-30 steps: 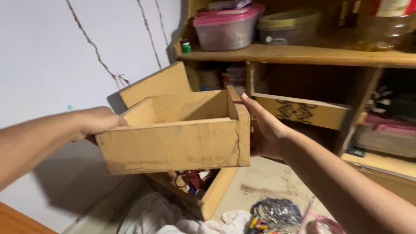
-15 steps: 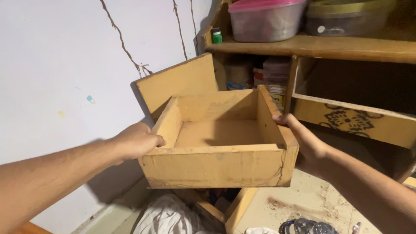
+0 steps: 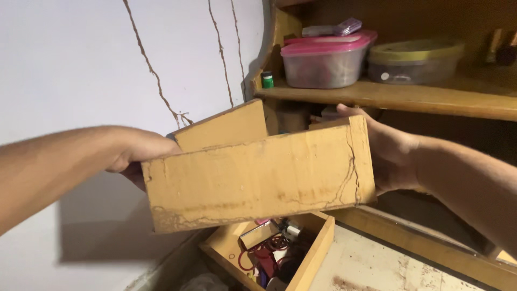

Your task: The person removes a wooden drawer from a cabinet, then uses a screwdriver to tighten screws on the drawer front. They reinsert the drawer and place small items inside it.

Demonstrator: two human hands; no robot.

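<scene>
At the centre of the frame, the left hand point(image 3: 137, 153) and the right hand point(image 3: 390, 153) clasp the two ends of a yellow wooden drawer point(image 3: 258, 172), held up and slightly tilted. Below it, a second drawer point(image 3: 309, 256) holds small clutter. At upper right, a shelf point(image 3: 431, 99) carries a pink-lidded container point(image 3: 323, 64) and a yellow-lidded one point(image 3: 414, 62).

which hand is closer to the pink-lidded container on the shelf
Right. The right hand grips the wooden drawer's end just below the pink-lidded container; the left hand holds the far end, by the wall.
</scene>
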